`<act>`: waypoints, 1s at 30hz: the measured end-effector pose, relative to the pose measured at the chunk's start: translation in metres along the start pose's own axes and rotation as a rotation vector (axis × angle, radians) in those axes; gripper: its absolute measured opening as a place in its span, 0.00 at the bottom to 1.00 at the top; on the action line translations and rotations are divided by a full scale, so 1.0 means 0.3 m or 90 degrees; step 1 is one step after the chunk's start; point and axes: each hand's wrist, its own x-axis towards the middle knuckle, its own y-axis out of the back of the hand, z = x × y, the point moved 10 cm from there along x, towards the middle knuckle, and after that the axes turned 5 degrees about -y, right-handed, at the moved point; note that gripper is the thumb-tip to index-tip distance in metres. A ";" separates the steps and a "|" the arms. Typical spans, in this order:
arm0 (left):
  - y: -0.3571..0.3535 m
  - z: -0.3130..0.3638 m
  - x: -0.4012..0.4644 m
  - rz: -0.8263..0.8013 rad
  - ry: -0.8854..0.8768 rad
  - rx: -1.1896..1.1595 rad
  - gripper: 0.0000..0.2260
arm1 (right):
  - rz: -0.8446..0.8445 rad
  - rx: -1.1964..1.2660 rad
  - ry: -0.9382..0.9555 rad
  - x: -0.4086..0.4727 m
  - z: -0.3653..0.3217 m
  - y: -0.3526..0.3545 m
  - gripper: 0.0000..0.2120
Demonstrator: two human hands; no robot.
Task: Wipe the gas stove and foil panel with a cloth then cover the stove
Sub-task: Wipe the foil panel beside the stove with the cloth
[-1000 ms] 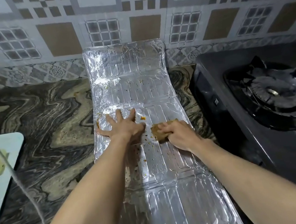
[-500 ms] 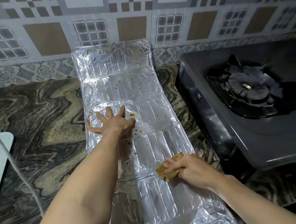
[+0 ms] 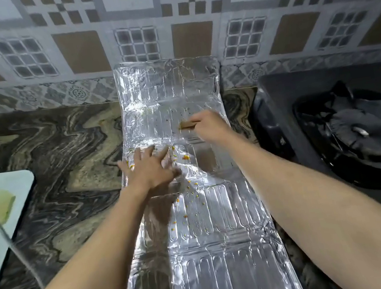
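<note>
Foil panel (image 3: pixel 195 217) lies flat on the marbled countertop (image 3: pixel 51 165), far end bent up against the tiled wall (image 3: pixel 164 12), near end at the counter's front edge. Left hand (image 3: pixel 150 170) open, fingers spread, palm pressed on the panel's left side mid-length. Right hand (image 3: pixel 209 126) closed around a brown cloth (image 3: pixel 186 125), pressing it onto the foil near the right edge, further back. Orange crumbs (image 3: pixel 187 194) scattered mid-panel. Gas stove (image 3: pixel 345 131) just beside the panel, at the counter's right.
</note>
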 end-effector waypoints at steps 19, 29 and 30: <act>-0.090 -0.010 -0.069 -0.191 -0.016 0.118 0.52 | 0.002 -0.268 0.174 0.004 0.113 -0.270 0.23; -0.106 -0.031 -0.032 -0.230 -0.045 0.071 0.56 | 0.007 -0.238 0.087 0.030 0.123 -0.239 0.19; -0.101 -0.028 -0.034 -0.234 -0.043 0.068 0.56 | 0.023 -0.261 0.075 0.023 0.118 -0.235 0.20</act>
